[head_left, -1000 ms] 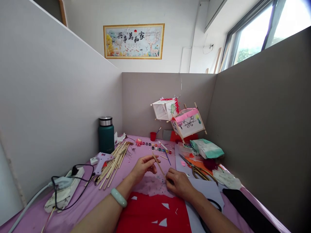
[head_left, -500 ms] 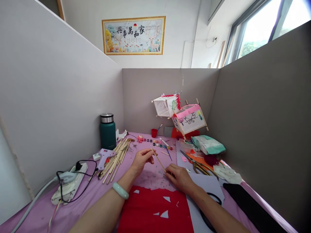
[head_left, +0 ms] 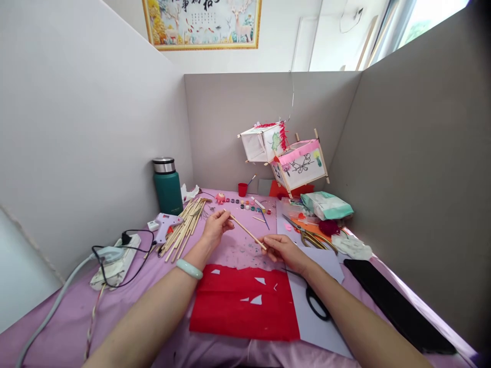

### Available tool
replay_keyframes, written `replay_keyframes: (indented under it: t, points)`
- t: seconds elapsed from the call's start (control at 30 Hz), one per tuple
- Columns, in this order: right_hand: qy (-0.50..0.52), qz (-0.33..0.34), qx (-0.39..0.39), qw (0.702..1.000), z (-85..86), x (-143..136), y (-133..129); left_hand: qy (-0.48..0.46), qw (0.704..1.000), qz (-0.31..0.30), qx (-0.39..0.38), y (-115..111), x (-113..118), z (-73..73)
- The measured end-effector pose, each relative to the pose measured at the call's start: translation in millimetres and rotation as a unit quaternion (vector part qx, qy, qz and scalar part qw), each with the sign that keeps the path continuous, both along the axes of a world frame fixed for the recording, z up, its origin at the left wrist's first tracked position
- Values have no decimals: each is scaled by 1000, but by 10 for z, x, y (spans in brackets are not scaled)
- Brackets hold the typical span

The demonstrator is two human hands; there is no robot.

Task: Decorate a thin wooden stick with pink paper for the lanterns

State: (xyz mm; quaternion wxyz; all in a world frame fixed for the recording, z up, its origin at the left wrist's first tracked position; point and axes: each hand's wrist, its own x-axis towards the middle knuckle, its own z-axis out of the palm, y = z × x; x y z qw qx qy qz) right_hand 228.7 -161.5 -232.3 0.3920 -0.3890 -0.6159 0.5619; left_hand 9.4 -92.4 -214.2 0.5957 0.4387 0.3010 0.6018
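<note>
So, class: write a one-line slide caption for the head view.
Left hand and right hand hold a thin wooden stick above red paper.

A thin, pale wooden stick point(head_left: 245, 231) is hanging slanted above the purple table, its far end pinched at the left fingertips, its near end at the right.

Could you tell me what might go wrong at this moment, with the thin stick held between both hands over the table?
The wooden stick is slender and pinched at each end by the left hand and right hand, so bending pressure could snap it. The glue gun lies beside the left forearm with its cord looped nearby; a sweep of the arm might snag it.
</note>
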Motion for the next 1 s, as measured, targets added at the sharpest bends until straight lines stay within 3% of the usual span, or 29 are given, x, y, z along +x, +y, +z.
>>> replay_keyframes:
  t: [0.23,0.43,0.5,0.7,0.83,1.0]
  points:
    - [56,-2,-35,998,23,17,-8,11,999,-18,-33,54,-6,-29]
    - [-68,-69,38,995,-13,-2,24,22,999,-33,-19,26,-3,-11]
    - [-152,-106,102,977,-44,5,43,35,999,-40,7,-1,3,9]
    - [-337,-169,290,880,-101,59,80,75,991,-55,94,-143,55,103]
    - [-389,-159,334,844,-112,55,109,100,984,-56,134,-234,96,141]
    - [-419,-130,337,833,-123,-1,102,104,980,-72,154,-256,128,139]
